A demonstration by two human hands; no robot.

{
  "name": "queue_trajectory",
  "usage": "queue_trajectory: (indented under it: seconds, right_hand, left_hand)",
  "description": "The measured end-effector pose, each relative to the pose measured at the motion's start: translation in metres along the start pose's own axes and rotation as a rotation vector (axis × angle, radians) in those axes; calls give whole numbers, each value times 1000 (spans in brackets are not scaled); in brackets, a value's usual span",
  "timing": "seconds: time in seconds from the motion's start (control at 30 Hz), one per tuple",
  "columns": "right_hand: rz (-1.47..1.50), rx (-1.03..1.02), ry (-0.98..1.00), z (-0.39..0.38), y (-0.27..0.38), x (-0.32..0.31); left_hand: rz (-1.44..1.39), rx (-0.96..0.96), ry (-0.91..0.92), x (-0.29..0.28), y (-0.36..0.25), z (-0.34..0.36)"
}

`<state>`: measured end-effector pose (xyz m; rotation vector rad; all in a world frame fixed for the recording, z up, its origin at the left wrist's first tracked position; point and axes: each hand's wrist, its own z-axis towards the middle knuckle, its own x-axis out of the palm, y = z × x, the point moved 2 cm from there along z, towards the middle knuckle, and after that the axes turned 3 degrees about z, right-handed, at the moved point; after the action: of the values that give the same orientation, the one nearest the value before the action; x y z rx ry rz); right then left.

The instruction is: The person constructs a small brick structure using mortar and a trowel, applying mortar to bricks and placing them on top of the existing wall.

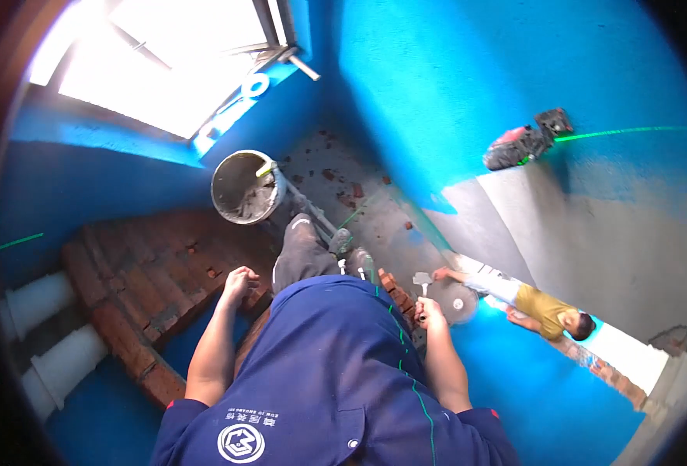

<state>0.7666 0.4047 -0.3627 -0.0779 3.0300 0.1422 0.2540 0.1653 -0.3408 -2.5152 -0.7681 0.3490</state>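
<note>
My right hand (429,311) is closed round the handle of a short hand tool (423,281), whose pale, flat head points away from me; its exact kind is hard to make out. My left hand (240,284) hangs loosely over the edge of a low red-brick structure (161,268), fingers partly bent and apart, with nothing visible in it. Ahead of my legs stands a bucket (218,190) of grey mortar, a pale-handled tool (265,168) resting at its rim. A round grey object (457,301) lies just beyond my right hand.
Another person (545,311) in an olive shirt is to the right, one arm reaching toward the round object. Stacked bricks (396,292) stand by my feet. Brick rubble (357,190) lies on the floor. White pipes (68,365) are at left. A dark, dirty object (514,147) is by the right wall.
</note>
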Motion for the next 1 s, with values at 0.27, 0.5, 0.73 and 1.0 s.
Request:
queue_trajectory:
  seconds: [0.27,0.5,0.73,1.0]
  right_hand:
    - [78,-34,23,-3,-12,10]
    - [-41,-88,-3,37,-37,13]
    - [-345,-132,-64,37,-27,24]
    - [-154,-392,140,-27,63,70]
  left_hand:
    - [137,-6,-10,0,-32,13]
    - [193,-25,-18,1,-47,21]
    - [261,-56,0,-6,-42,18]
    - [343,-76,-53,8,-92,-22]
